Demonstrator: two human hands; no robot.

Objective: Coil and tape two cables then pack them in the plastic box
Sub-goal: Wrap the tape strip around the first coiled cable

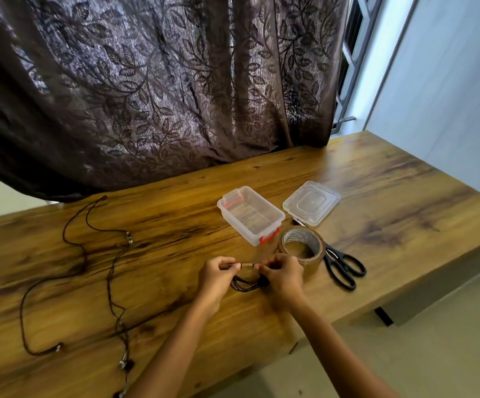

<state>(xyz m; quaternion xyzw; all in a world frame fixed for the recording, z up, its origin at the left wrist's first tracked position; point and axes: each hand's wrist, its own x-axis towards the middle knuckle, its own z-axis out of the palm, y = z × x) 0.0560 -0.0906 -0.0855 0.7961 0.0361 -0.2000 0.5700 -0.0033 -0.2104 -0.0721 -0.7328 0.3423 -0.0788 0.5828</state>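
From the head camera I see both hands together over the near middle of the wooden table (pixel 382 193). The left hand (pixel 218 276) has its fingers curled, pinching one end of a short strip of tape (pixel 246 265). The right hand (pixel 284 275) pinches the other end. The coiled cable (pixel 249 282), a small dark bundle, sits between the two hands just under the strip (I cannot tell whether the tape already sticks to it). The second cable (pixel 81 255) lies loose in long bends across the left of the table, well apart from the hands. The plastic box (pixel 273 215) stands open beyond the hands, with its lid (pixel 311 203) flat beside it on the right. The tape roll (pixel 317 244) lies just beside the right hand, and black scissors (pixel 343 267) lie to its right. A dark patterned curtain (pixel 146 81) hangs behind.
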